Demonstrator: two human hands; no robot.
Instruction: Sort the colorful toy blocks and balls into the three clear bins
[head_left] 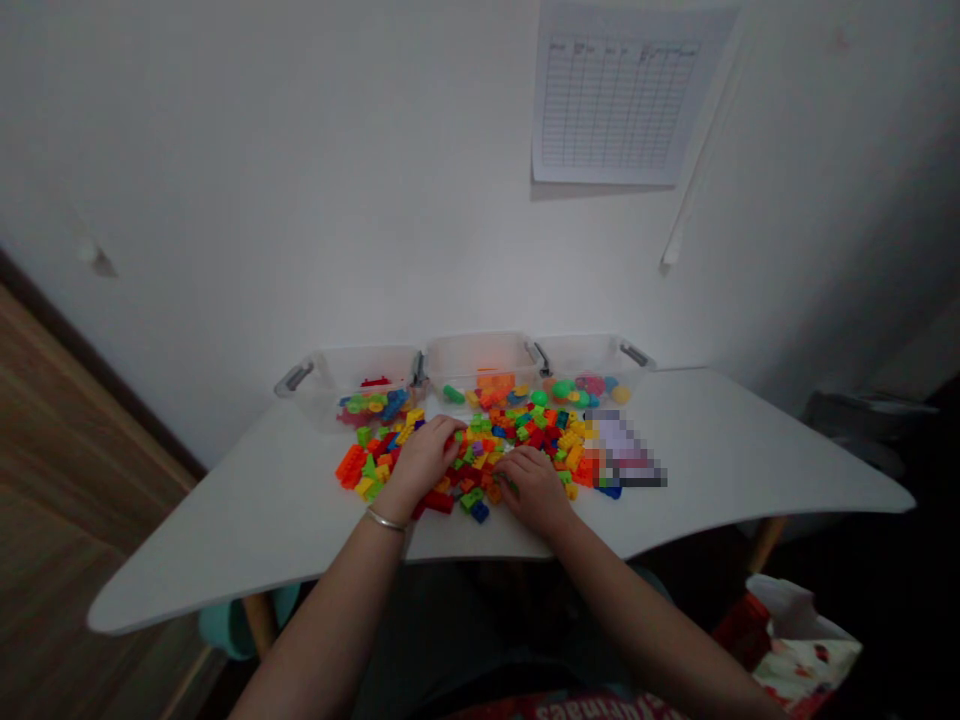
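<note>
The left hand [424, 458] and right hand [534, 490] press into a heap of plastic bricks [517, 432] on the table [750, 450], below clear bins [480, 362]. Whether either hand grips a brick, I cannot tell.

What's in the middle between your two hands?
In the head view, a heap of small multicoloured plastic building bricks lies between the left hand and the right hand, mostly red, orange, yellow and green.
</note>
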